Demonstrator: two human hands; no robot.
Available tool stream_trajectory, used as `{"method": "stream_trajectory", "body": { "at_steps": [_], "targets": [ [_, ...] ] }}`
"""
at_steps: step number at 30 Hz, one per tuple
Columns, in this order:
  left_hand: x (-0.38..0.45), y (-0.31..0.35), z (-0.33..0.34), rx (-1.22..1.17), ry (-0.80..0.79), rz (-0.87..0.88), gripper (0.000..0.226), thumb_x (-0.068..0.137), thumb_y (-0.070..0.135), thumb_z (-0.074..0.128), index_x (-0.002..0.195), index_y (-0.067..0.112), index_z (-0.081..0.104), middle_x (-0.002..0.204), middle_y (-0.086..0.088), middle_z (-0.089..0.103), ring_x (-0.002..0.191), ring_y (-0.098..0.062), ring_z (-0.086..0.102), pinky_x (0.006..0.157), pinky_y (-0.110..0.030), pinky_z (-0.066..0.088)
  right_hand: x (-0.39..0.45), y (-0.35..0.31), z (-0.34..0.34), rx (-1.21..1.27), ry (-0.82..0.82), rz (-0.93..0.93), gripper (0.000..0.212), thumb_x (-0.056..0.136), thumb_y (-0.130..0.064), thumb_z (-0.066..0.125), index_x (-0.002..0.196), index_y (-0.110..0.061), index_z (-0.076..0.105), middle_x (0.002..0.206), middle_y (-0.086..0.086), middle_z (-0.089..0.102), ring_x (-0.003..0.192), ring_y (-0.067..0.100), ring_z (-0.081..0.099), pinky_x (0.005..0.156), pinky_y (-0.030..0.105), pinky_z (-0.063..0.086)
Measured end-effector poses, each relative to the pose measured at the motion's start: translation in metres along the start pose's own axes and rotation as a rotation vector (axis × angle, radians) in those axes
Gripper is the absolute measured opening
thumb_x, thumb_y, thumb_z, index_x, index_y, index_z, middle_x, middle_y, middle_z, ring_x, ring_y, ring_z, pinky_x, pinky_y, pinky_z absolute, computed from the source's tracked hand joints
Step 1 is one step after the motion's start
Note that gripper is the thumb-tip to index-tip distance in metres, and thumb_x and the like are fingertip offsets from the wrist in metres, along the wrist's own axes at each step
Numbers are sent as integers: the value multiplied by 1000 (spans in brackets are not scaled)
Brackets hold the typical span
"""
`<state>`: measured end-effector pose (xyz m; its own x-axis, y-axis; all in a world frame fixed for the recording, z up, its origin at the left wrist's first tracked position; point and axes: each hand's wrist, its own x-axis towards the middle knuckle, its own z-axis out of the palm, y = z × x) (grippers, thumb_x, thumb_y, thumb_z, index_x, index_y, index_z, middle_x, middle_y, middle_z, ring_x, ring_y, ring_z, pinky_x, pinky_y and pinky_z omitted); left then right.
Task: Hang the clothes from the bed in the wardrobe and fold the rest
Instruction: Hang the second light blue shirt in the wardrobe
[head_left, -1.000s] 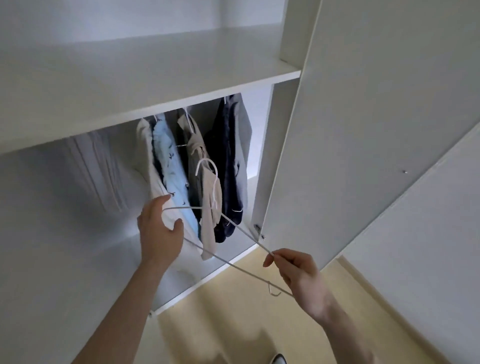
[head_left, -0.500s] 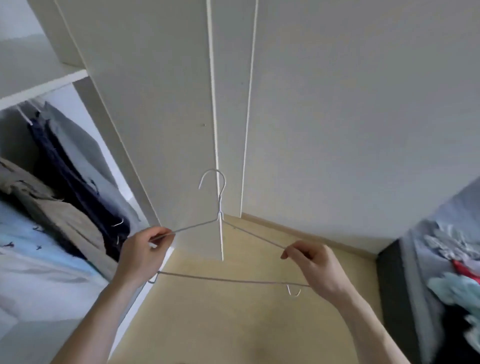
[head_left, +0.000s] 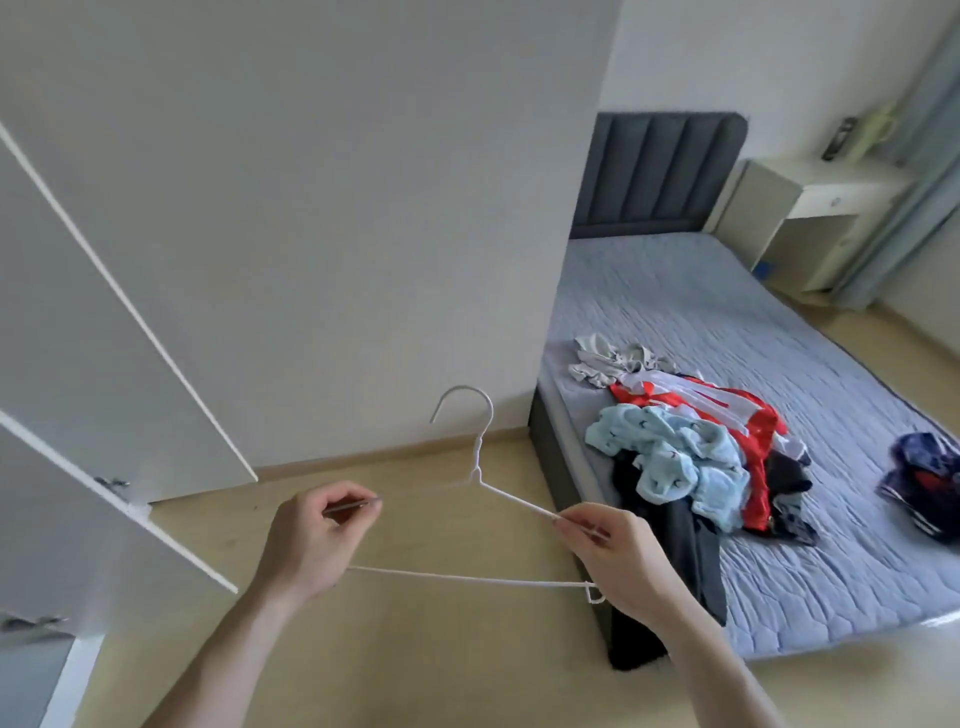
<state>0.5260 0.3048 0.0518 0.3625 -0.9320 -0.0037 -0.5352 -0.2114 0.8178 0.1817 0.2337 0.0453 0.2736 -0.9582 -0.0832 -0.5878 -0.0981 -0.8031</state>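
Thin white wire hanger (head_left: 475, 519), hook up and tilted, held level over the pale wood floor (head_left: 415, 649) in front of the wardrobe doors (head_left: 104, 364). Left hand (head_left: 311, 540) curls round the left shoulder end; right hand (head_left: 618, 556) pinches the right arm between thumb and fingertips. Both grips closed on the wire. Small loop shows at the lower right corner, just beside the right palm.

Clothes pile (head_left: 691, 457) lies on the bed (head_left: 753, 312), near its foot-side edge: light blue fleece on top, red and white garment, grey piece behind, dark fabric hanging over the edge toward the floor. A separate dark blue bundle (head_left: 924, 483) sits well apart, cut off by the frame's right side.

Hanger's left end hidden inside the left hand. Wardrobe interior out of view.
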Motion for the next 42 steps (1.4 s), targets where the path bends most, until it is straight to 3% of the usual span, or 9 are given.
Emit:
{"method": "stream_trajectory", "body": {
  "at_steps": [4,11,16,19,21,27,35,39,42],
  "targets": [
    [33,50,67,-16,-170,26,10,89,25,78,80,29,78,80,15,76,81,-7,72,81,-35,58,-10,50,-56,57,86,82,14,96,-44,65,93,-34,75,69,5,62,50,6,46,48,20,40],
    [101,117,193,-30,-429,125,6,86,27,81,86,32,77,83,13,76,79,-5,70,66,-14,53,-6,110,-114,91,235,216,12,96,-40,67,91,-35,76,63,-9,63,52,1,47,51,13,35],
    [169,134,303,-42,-438,156,18,83,16,83,86,31,74,94,16,72,95,1,62,84,-15,45,27,163,-161,108,353,314,18,96,-27,71,80,-35,74,56,-9,56,51,4,42,50,19,30],
    [220,134,368,18,-438,155,24,81,6,83,90,26,73,98,4,66,94,-3,59,79,-5,39,64,201,-189,80,399,390,20,96,-26,71,78,-33,70,54,-9,52,50,6,41,50,18,30],
    [257,131,414,95,-515,113,21,83,10,81,99,22,72,105,2,64,100,-14,59,82,-15,40,96,229,-207,74,411,451,18,96,-27,71,79,-33,70,52,-11,49,49,6,41,50,16,32],
    [338,130,552,397,-840,85,22,90,32,66,112,32,64,123,9,53,105,-11,57,84,-27,46,195,297,-251,96,456,592,21,97,-26,70,76,-27,71,52,-7,50,48,5,39,49,20,32],
    [399,122,757,593,-1096,-21,34,89,30,62,123,26,62,140,1,38,115,-21,58,98,-35,51,294,394,-291,144,595,740,23,99,-30,67,78,-24,74,54,-8,55,48,5,42,56,31,35],
    [419,108,835,707,-1076,118,48,89,26,63,135,31,54,164,2,6,144,-25,30,104,-36,45,315,439,-288,192,642,776,18,97,-27,70,81,-22,77,54,-4,52,48,6,39,55,26,35],
    [438,93,890,858,-1028,334,41,93,35,62,133,28,59,170,0,-7,155,-32,2,122,-47,25,325,471,-283,212,674,799,16,94,-23,71,80,-25,78,54,-3,49,48,7,36,48,17,30]
  ]
}}
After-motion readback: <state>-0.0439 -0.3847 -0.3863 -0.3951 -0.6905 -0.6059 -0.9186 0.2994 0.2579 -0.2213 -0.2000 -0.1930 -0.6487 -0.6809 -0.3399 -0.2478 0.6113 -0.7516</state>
